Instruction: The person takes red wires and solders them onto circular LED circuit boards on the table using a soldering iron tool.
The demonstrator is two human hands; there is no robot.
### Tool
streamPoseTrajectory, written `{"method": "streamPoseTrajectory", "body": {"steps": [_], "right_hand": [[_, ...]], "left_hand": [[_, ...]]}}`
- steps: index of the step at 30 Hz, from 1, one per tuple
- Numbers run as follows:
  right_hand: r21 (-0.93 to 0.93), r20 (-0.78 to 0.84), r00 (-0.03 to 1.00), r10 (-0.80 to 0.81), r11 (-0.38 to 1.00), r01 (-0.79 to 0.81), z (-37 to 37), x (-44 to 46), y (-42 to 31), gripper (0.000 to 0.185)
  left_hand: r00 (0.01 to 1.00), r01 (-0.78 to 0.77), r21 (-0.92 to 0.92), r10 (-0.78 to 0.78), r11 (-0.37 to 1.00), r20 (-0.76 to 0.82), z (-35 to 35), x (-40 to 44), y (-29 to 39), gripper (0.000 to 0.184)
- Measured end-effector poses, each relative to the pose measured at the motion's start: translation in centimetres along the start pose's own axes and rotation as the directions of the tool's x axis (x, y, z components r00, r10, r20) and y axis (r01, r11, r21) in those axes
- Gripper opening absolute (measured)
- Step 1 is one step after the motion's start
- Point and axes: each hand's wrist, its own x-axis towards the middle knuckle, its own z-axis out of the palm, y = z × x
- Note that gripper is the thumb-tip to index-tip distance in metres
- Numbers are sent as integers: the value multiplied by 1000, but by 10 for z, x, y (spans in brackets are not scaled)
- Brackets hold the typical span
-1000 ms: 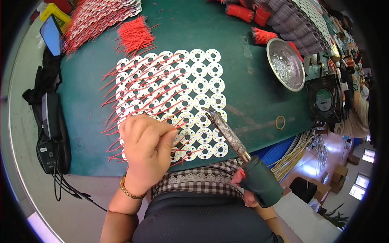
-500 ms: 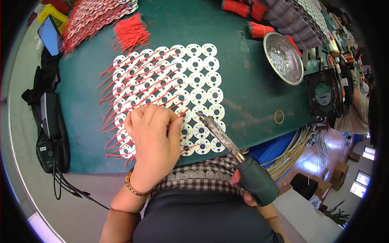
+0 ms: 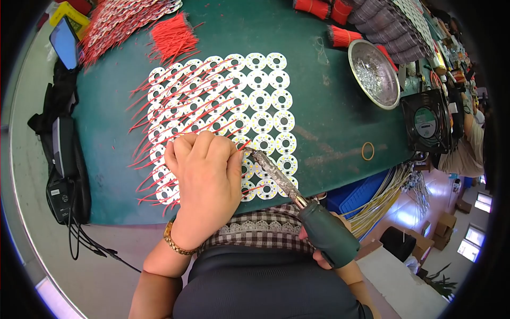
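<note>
My left hand (image 3: 204,175) is closed over the lower part of a sheet of round white LED boards (image 3: 261,122), pinching a red wire (image 3: 244,144) whose end rests on one board. My right hand (image 3: 322,259) grips the dark green handle of a soldering iron (image 3: 330,234). The iron's tip is at the end of that wire, touching or nearly touching the board. Red wires slant to the left from many of the boards in the left columns. My left palm and fingers hide some boards beneath them.
A bundle of red wires (image 3: 172,38) and stacked wired boards (image 3: 125,18) lie at the back left. On the right are a metal bowl (image 3: 396,87), a black fan (image 3: 426,123) and a rubber band (image 3: 367,151). A phone (image 3: 65,43) stands at the left edge.
The soldering iron has moved left, its tip going from the neighbouring board to the wire end in my left fingers. My left hand has shifted slightly upward.
</note>
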Motion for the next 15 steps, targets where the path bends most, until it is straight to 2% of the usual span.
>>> {"method": "streamPoseTrajectory", "body": {"steps": [6,7,11,13,15], "right_hand": [[-12,-64,991,-116,993,115,1,8,2,56],[10,-80,993,-91,996,93,0,11,-3,42],[32,-95,992,-84,996,87,0,15,-11,49],[-85,-114,993,-20,996,10,0,15,-14,55],[-109,-95,995,-26,994,15,-2,16,-16,57]], "left_hand": [[999,13,10,-13,1000,31,1,0,1,12],[999,13,13,-14,1000,32,1,0,1,12],[999,14,19,-15,1000,36,1,-1,1,12],[999,12,36,-13,999,34,2,-1,1,11],[999,12,39,-13,999,40,1,-1,2,12]]}}
